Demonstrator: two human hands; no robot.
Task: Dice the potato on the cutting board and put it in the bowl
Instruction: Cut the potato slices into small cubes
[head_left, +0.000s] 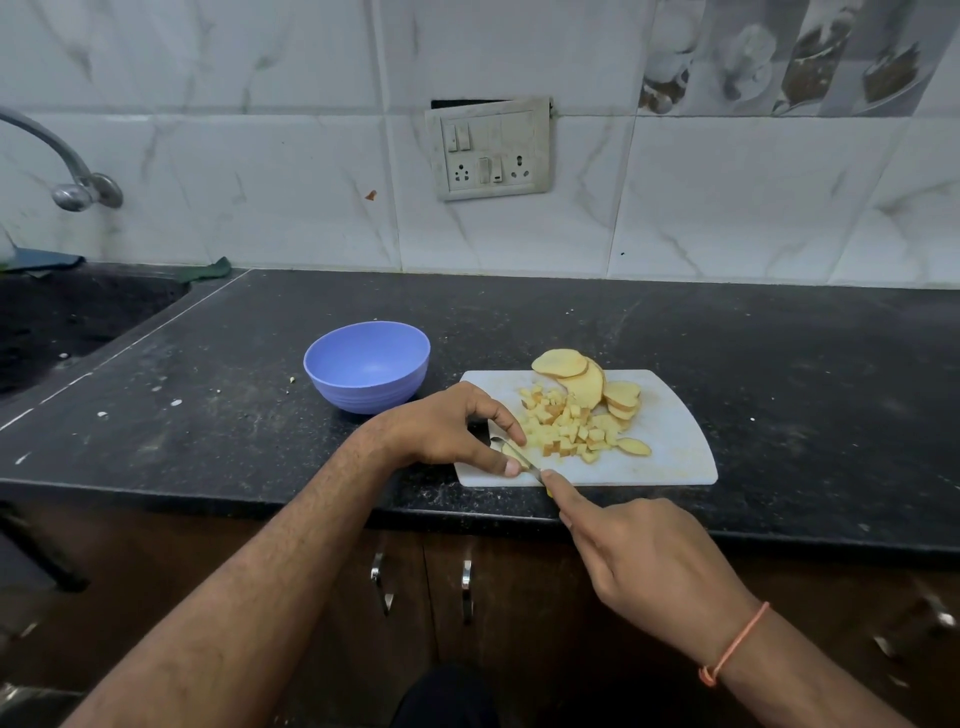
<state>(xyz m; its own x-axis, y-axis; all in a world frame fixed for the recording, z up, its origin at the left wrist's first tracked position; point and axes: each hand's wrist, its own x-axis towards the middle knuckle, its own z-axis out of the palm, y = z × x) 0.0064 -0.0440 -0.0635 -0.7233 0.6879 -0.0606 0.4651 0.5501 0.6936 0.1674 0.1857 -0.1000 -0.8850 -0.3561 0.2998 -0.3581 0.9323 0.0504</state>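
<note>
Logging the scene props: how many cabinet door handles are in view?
2. The left handle and the right handle hang side by side below the counter edge, between the forearms. Others may lie outside the frame.

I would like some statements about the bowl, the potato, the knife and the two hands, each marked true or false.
1. The blue bowl holds diced potato. False: it is empty; the diced potato lies on the cutting board.
2. The bowl stands to the left of the cutting board. True.
3. The left hand holds the knife. False: the right hand grips it, with the forefinger stretched along it; the left hand holds a potato piece at the blade.
4. Uncut potato slices lie at the far side of the board. True.
5. The cutting board lies in the sink. False: it lies on the dark counter.
</note>
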